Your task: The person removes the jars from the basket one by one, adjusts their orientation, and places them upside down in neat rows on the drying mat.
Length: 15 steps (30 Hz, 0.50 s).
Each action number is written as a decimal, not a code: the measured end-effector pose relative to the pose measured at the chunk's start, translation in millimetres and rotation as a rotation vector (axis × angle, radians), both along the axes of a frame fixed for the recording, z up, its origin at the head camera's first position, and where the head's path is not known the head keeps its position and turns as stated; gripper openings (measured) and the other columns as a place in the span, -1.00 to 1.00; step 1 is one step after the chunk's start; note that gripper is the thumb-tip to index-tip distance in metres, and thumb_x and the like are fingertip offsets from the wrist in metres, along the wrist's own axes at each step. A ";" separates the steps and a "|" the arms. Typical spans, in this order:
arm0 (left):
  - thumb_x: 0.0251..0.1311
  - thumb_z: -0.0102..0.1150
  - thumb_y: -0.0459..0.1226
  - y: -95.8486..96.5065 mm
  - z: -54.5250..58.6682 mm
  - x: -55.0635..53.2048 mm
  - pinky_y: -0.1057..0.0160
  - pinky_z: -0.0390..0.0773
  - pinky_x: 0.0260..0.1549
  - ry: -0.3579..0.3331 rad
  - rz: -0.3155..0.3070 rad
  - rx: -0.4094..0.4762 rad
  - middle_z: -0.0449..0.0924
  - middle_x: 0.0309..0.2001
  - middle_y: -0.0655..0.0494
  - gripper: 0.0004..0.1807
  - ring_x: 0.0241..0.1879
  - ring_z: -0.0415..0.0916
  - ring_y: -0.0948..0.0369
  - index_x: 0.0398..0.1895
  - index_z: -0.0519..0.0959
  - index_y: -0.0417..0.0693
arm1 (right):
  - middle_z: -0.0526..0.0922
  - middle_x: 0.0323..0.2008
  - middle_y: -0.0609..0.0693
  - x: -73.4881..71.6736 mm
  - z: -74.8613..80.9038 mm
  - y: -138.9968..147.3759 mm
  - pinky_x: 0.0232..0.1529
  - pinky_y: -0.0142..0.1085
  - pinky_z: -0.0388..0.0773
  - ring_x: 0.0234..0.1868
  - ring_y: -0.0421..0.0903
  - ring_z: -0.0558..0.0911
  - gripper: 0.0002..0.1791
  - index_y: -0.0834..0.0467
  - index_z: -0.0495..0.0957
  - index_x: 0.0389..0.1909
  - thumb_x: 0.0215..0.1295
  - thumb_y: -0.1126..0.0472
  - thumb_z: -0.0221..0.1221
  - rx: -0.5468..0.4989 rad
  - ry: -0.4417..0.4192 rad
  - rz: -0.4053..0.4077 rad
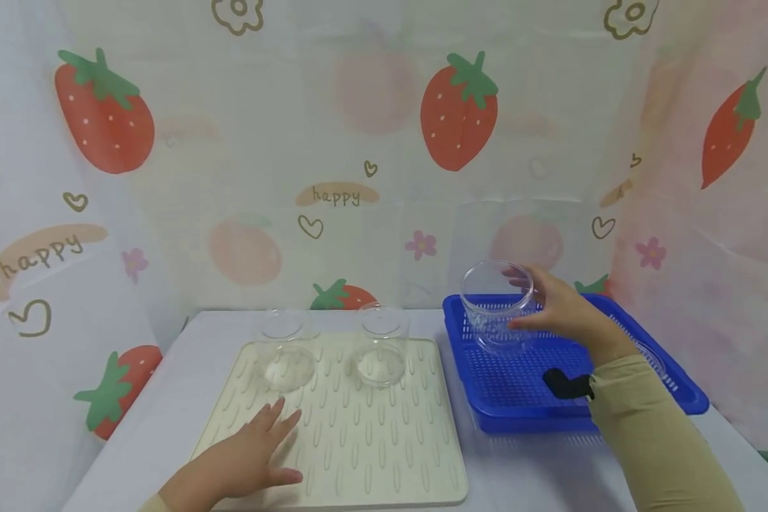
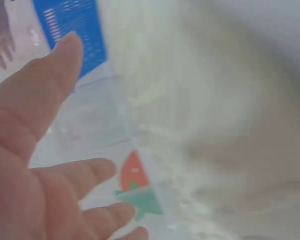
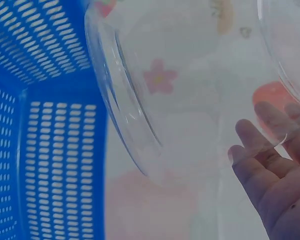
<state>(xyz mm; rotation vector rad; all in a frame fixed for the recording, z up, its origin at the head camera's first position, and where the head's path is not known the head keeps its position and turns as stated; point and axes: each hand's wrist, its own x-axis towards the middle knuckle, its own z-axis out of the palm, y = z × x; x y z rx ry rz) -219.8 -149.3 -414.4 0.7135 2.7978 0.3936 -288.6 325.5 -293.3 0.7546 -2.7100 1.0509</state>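
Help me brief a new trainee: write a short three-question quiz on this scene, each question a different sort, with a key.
1. Count: how many clear containers stand on the cream mat?

2. True or false: the left hand is holding nothing.

3. Fill in the blank: the right hand holds another clear container, and the blue basket sits on the ____ side of the cream mat, as the head view shows it.

Key:
1. Two
2. True
3. right
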 end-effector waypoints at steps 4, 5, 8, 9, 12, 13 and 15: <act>-0.07 0.15 0.25 11.5 20.7 -5.1 -0.14 0.27 0.09 0.095 -0.008 0.085 -0.08 0.39 -0.22 0.01 0.31 0.02 -0.17 0.39 0.09 -0.05 | 0.24 0.28 0.14 5.5 6.5 -9.5 0.19 0.08 0.18 0.29 0.17 0.23 -0.04 0.14 0.05 0.34 -0.05 0.18 0.40 -0.009 0.022 0.048; -0.06 0.14 0.26 13.8 25.2 -5.7 -0.11 0.28 0.10 0.119 -0.011 0.093 -0.09 0.39 -0.19 0.00 0.31 0.04 -0.14 0.40 0.07 -0.03 | 0.25 0.28 0.14 6.4 7.2 -12.4 0.20 0.08 0.18 0.28 0.18 0.23 -0.05 0.15 0.06 0.33 -0.06 0.19 0.40 -0.008 0.027 0.063; -0.03 0.10 0.28 20.9 36.5 -8.0 -0.05 0.31 0.10 0.173 -0.030 0.107 -0.11 0.41 -0.13 0.00 0.31 0.08 -0.08 0.41 0.04 0.00 | 0.25 0.27 0.16 9.0 7.9 -20.3 0.21 0.05 0.17 0.28 0.18 0.24 -0.04 0.17 0.07 0.32 -0.09 0.20 0.42 -0.017 0.039 0.105; -0.02 0.10 0.27 23.3 39.6 -8.7 -0.04 0.32 0.10 0.186 -0.037 0.111 -0.12 0.42 -0.11 -0.01 0.31 0.08 -0.07 0.41 0.04 0.01 | 0.24 0.27 0.17 9.7 8.1 -22.6 0.21 0.05 0.17 0.28 0.18 0.24 -0.03 0.18 0.07 0.32 -0.10 0.20 0.42 -0.016 0.044 0.115; 0.00 0.08 0.27 30.3 47.0 -10.3 -0.02 0.33 0.09 0.218 -0.058 0.114 -0.14 0.42 -0.09 -0.02 0.31 0.10 -0.05 0.42 0.02 0.02 | 0.24 0.28 0.15 11.7 9.0 -28.0 0.22 0.06 0.15 0.29 0.15 0.23 -0.01 0.15 0.06 0.32 -0.12 0.19 0.43 -0.010 0.052 0.128; 0.01 0.08 0.27 32.6 48.7 -10.9 -0.02 0.33 0.09 0.231 -0.066 0.117 -0.14 0.42 -0.10 -0.02 0.30 0.11 -0.05 0.42 0.02 0.02 | 0.24 0.28 0.13 12.5 9.5 -29.6 0.22 0.07 0.16 0.29 0.14 0.23 -0.01 0.13 0.07 0.32 -0.13 0.18 0.44 -0.002 0.055 0.127; 0.02 0.09 0.25 36.8 52.1 -11.3 -0.02 0.32 0.10 0.243 -0.074 0.124 -0.14 0.42 -0.10 -0.03 0.31 0.09 -0.05 0.42 0.01 0.02 | 0.24 0.28 0.11 13.9 11.1 -33.4 0.20 0.09 0.18 0.29 0.13 0.23 0.00 0.11 0.06 0.33 -0.13 0.18 0.44 0.014 0.061 0.126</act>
